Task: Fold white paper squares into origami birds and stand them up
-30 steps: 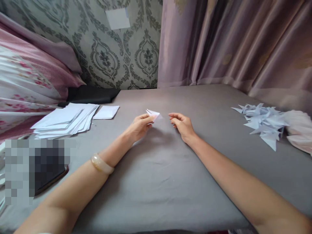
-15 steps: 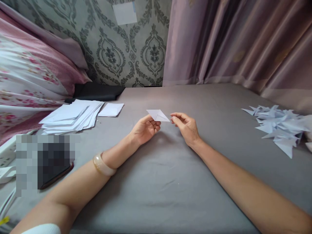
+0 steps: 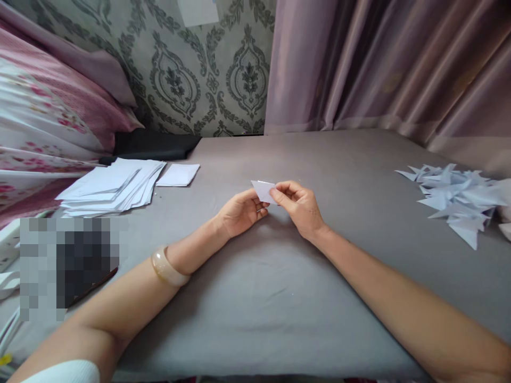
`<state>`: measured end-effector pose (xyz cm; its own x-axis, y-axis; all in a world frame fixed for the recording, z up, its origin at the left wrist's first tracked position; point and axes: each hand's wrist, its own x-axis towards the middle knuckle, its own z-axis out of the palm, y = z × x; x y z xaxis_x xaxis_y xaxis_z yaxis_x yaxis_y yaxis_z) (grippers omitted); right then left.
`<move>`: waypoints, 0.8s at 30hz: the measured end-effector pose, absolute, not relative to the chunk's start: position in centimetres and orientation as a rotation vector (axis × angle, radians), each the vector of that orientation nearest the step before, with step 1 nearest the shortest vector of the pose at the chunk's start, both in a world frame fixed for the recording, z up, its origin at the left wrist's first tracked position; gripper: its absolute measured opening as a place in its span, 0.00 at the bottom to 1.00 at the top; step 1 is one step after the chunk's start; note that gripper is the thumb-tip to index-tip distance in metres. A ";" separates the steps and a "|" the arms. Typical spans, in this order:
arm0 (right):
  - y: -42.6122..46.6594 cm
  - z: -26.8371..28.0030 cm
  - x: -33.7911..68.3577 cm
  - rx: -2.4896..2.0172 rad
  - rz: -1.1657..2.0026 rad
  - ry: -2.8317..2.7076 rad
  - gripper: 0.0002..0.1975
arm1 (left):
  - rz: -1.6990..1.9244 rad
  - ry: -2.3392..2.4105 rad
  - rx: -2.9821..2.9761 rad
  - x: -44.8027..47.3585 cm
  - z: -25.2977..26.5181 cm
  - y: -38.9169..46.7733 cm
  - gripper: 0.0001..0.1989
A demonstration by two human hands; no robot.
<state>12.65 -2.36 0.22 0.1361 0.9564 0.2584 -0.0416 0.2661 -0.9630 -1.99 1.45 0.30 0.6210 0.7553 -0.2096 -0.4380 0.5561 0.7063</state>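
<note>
Centrally, the right hand (image 3: 305, 210) pinches a small folded paper (image 3: 262, 190) between thumb and fingers in mid-frame; the left hand (image 3: 241, 213) grasps its lower left side. This piece looks only partly folded. At far right, a pile of pointed paper shapes (image 3: 459, 194) seems finished; at left, a stack of flat sheets (image 3: 99, 183) and a smaller stack (image 3: 178, 174) look unfolded.

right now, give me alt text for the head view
A folded white paper is in the grip of the left hand and right hand over gray cloth. Stacked white sheets lie left; pointed folded papers lie piled right.
</note>
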 end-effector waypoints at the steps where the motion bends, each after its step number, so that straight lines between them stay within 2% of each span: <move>1: -2.3 0.2 12.7 -1.032 0.946 -1.184 0.09 | 0.744 0.538 0.657 -2.0 0.3 1.4 0.04; 13: -2.5 0.6 12.9 -0.996 1.072 -1.209 0.09 | 0.755 0.515 0.549 -2.1 0.5 1.5 0.05; 24: -2.6 0.8 12.8 -1.104 0.995 -1.224 0.08 | 0.756 0.555 0.644 -1.8 0.5 1.1 0.04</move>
